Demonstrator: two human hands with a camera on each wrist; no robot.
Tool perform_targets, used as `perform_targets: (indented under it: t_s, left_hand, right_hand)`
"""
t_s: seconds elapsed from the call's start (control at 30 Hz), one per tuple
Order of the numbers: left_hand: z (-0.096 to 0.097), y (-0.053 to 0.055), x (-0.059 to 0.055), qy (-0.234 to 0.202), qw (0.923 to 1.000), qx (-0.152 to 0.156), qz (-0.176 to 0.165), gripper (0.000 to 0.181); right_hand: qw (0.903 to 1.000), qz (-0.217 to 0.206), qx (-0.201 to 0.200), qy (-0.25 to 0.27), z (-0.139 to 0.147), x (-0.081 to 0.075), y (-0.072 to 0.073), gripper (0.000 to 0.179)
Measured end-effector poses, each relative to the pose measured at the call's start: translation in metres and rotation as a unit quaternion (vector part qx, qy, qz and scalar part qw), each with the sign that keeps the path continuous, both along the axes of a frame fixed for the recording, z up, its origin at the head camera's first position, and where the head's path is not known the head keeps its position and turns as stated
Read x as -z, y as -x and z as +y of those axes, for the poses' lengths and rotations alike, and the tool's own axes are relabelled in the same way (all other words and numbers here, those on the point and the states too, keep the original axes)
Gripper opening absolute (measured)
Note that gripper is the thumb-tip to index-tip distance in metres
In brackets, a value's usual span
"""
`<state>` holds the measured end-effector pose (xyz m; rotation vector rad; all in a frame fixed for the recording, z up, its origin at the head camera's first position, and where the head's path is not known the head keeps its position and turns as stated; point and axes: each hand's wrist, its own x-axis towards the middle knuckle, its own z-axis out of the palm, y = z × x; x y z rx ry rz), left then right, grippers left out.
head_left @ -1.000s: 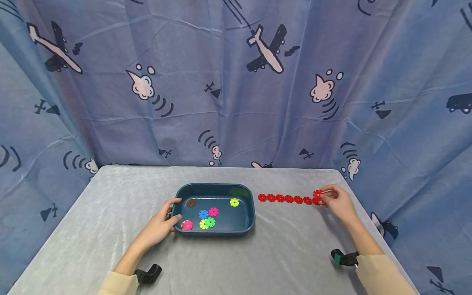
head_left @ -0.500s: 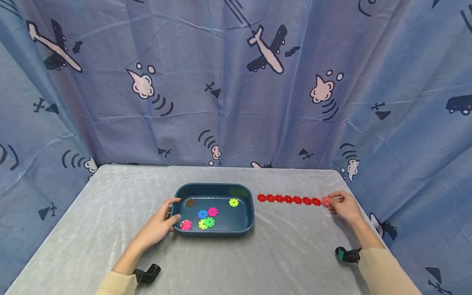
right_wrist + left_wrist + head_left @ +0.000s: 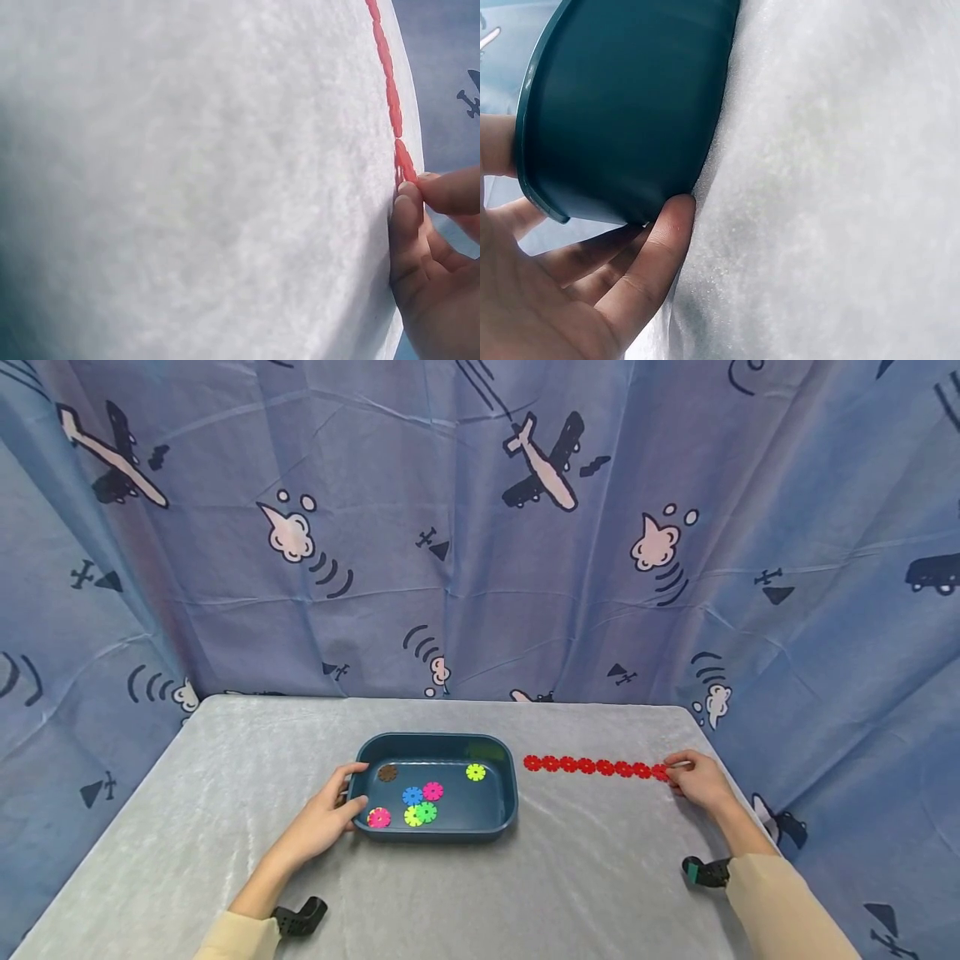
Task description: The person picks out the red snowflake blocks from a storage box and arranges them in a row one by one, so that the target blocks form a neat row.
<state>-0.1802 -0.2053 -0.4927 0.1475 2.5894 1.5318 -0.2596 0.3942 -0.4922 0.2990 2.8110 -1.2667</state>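
On the right of the table, my right hand (image 3: 703, 783) pinches a red snowflake disc (image 3: 660, 772) between thumb and fingers. That disc stands at the right end of a straight row of several red snowflake discs (image 3: 587, 766). In the right wrist view, the pinched disc (image 3: 403, 159) tilts slightly at the row's end, its near edge hidden by fingertips. My left hand (image 3: 321, 820) holds the left end of a dark teal tray (image 3: 442, 837), with fingers and thumb around that end. The left wrist view shows fingers against the tray's outer wall (image 3: 622, 135).
Inside the tray lie a brown disc (image 3: 387, 772), a blue disc (image 3: 412, 796), and several pink, yellow and green ones. A pale cloth covers the table (image 3: 525, 893). A blue curtain (image 3: 390, 527) with printed airplanes hangs behind and at both sides.
My right hand has brought the red disc down from over the row's right end to the table beside it, then slightly left against the row. The left hand and tray stay put.
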Motion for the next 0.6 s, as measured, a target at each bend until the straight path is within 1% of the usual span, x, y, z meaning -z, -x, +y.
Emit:
perform_targets:
  t_s: [0.13,0.3,0.43,0.6]
  left_hand:
    - [0.000,0.000,-0.001,0.000,1.0000,0.003,-0.003,0.053]
    - [0.000,0.000,-0.003,-0.003,1.0000,0.003,-0.008,0.053]
    - [-0.001,0.001,-0.004,-0.004,0.9999,0.001,-0.009,0.053]
    - [-0.003,0.001,-0.004,0.013,0.9999,-0.002,-0.004,0.054]
  right_hand:
    - [1.0000,0.004,0.005,-0.008,0.000,0.000,-0.003,0.028]
    - [0.9996,0.023,-0.007,-0.015,-0.004,-0.006,-0.009,0.030]
    - [0.9970,0.054,-0.029,-0.047,-0.013,-0.014,-0.013,0.029]
    - [0.9887,0.106,-0.055,-0.089,-0.034,-0.022,-0.019,0.024]
